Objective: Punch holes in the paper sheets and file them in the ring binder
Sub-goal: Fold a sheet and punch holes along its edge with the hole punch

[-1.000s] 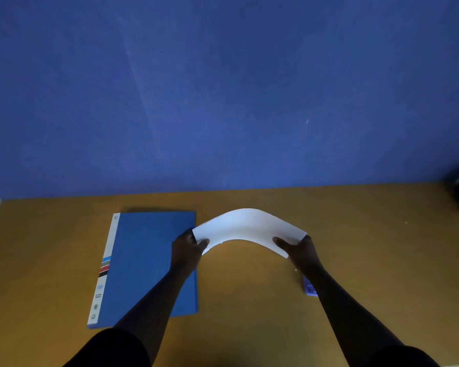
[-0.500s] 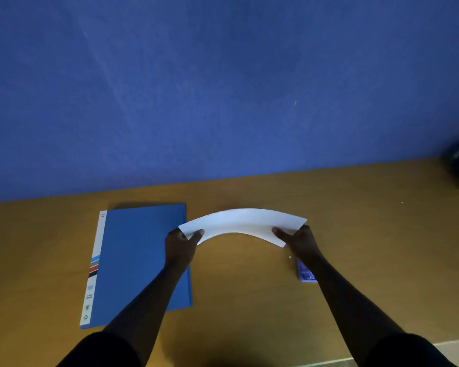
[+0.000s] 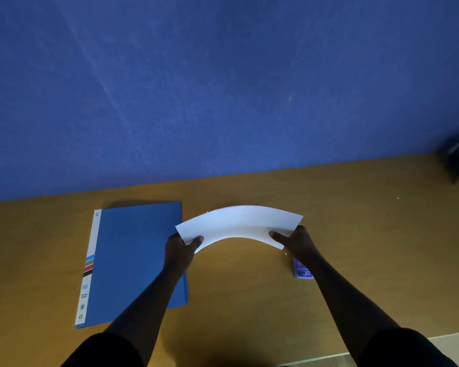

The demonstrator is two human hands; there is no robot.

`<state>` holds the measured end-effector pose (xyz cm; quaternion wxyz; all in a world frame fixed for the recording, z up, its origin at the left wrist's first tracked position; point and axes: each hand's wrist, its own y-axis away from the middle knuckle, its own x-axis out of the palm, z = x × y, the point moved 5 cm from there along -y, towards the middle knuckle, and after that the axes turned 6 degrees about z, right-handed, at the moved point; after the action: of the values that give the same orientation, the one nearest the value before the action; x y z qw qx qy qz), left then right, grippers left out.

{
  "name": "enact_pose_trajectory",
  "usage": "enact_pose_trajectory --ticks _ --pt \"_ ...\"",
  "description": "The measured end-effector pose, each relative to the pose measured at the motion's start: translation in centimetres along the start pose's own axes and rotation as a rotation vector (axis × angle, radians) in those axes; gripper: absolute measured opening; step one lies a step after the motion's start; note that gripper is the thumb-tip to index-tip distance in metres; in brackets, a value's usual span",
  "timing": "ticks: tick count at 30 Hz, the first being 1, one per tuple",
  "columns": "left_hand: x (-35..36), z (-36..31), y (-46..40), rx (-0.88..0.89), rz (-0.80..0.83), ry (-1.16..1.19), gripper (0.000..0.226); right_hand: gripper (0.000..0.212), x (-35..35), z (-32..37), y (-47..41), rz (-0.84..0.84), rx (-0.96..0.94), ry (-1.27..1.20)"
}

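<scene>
The worktop [image 3: 249,300] carries a closed blue ring binder [image 3: 135,258] at its left. The paper sheets [image 3: 239,225] arch above the worktop centre. The left hand [image 3: 179,251] and right hand [image 3: 298,241] each pinch one end between thumb and fingers. A small purple hole punch [image 3: 301,271] lies beneath the right wrist.

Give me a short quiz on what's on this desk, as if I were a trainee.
1. True or false: the binder lies closed on the desk.
2. How is the paper held? A) flat on the desk B) bowed upward between both hands C) rolled in one hand
3. Fill in: the small purple object lies beside the ____ forearm.

Key: 1 true. 2 B: left hand and right hand each pinch one end. 3 right.
</scene>
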<state>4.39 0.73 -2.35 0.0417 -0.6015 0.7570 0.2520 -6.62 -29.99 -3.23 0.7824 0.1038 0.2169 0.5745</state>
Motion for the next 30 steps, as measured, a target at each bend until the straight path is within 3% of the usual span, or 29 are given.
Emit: enact_pose_trajectory --ticks 4,8,13,19,22,25,30 --pt "0.3 0.1 0.0 -0.048 -0.003 0.039 0.030 0.043 0.1 0.0 -0.1 -0.017 0.008 0.055" --pt "-0.5 -1.5 -0.4 -0.035 0.030 0.003 0.020 0.018 -0.5 1.4 -0.2 0.004 -0.004 0.103" --pt "-1.2 -1.5 -0.8 -0.184 0.233 0.117 0.023 0.010 -0.8 4.0 0.0 0.129 0.018 0.075" --pt "-0.8 -1.0 0.9 -0.274 0.410 0.421 0.041 0.017 -0.5 4.2 0.6 0.134 0.041 -0.031" --pt "-1.1 -1.2 1.1 -0.241 0.362 0.436 0.031 0.018 -0.1 4.4 0.9 0.143 0.024 -0.056" --pt "-1.8 -1.7 0.9 -0.140 0.203 0.252 0.023 0.021 0.2 4.6 1.0 0.123 -0.029 -0.004" --pt "-1.9 -1.8 1.4 -0.054 -0.028 0.121 0.032 0.028 0.7 4.2 1.4 0.013 -0.081 0.035"
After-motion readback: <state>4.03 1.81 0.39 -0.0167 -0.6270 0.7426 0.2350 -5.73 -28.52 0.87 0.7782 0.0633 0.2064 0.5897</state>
